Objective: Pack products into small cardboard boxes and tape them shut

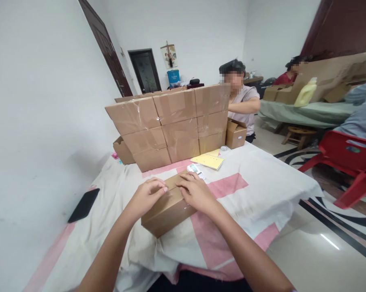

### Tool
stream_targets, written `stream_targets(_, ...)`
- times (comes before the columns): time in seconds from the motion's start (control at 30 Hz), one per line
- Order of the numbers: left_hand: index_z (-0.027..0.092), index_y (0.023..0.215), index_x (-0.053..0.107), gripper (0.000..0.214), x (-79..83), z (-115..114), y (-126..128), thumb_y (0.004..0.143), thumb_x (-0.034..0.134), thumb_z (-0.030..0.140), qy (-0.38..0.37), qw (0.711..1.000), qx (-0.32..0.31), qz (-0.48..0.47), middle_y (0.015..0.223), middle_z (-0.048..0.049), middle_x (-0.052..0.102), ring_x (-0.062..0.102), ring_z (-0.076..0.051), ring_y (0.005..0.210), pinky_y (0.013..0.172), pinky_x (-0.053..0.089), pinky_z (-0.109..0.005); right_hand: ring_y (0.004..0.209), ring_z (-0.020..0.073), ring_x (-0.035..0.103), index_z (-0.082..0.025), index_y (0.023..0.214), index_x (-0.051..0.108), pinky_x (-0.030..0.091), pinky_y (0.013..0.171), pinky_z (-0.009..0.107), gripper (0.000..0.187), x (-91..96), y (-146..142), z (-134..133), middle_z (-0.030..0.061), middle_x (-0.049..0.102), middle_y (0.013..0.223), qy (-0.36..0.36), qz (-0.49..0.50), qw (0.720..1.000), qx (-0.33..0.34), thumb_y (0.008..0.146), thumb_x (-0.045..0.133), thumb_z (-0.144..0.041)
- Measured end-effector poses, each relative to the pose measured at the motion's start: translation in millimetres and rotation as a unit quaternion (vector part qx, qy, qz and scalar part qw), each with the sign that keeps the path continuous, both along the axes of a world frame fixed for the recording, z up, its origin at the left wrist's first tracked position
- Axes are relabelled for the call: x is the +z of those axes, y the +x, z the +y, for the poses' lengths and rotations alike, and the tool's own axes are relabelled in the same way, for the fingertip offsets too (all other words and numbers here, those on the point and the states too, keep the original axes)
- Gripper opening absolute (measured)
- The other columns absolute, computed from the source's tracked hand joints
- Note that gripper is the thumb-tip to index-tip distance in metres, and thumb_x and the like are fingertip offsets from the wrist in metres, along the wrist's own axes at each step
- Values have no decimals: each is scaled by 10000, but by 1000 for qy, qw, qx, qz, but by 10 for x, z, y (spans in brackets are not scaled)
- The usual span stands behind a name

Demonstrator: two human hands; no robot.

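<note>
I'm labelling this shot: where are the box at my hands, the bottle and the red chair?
Box (171, 213): head view, on its near side.
Bottle (305, 94): head view, on its yellow body.
Red chair (344, 152): head view, on its backrest.

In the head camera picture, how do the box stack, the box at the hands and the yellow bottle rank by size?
1. Box stack
2. Box at the left hand and right hand
3. Yellow bottle (farther off, so true size unsure)
</note>
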State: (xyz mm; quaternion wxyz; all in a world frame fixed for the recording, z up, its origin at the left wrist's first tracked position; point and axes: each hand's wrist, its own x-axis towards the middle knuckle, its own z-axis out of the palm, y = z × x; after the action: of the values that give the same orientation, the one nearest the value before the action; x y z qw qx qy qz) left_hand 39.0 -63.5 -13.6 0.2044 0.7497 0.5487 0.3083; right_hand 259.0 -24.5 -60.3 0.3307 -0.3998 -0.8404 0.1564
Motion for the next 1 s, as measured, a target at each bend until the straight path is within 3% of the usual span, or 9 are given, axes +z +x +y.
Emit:
stream_targets(0.4,253,762,712,220,-15,279,58,794,741,469,-61,993,21,99,1310,-47,661,597,-307,1252,1140,392,-500,1393,308,454,-243,1155,782,471,1138,534,299,-74,16,-1,55,638,1439,14,27,1000,-5,981,548,-176)
stream_targets(0.53,273,951,698,282,-27,264,52,792,725,504,-59,987,60,135,1337,-55,654,538,-351,1324,1149,360,-563,1403,315,449,-232,1161,783,465,1150,543,301,-70,20,-12,62,643,1431,16,26,1000,-5,977,551,-178)
stream_targets(0.6,293,1161,656,457,-41,258,32,791,709,554,-73,983,83,145,1375,-60,651,536,-360,1339,1146,368,-564,1404,312,449,-234,1171,780,460,1159,542,306,-77,25,-11,62,644,1430,19,28,999,-5,972,556,-174)
stream_targets(0.7,325,1354,581,600,-75,257,6,834,631,620,-140,982,63,113,1439,-48,639,577,-341,1324,1121,418,-493,1407,313,447,-227,1192,778,446,1176,537,320,-97,29,-8,65,647,1428,24,28,999,-6,980,543,-177)
stream_targets(0.8,343,1389,563,587,-112,256,23,872,562,621,-171,977,69,106,1419,-33,664,618,-339,1280,1110,425,-490,1417,326,438,-223,1206,774,452,1166,547,333,-110,15,-19,67,641,1438,23,26,999,-9,979,534,-173)
stream_targets(1.0,373,1312,588,432,-172,247,88,954,429,555,-140,975,105,133,1387,12,686,648,-323,1215,1124,382,-544,1439,314,429,-235,1207,764,423,1189,541,320,-130,29,-31,85,592,1483,0,67,998,-9,967,558,-189)
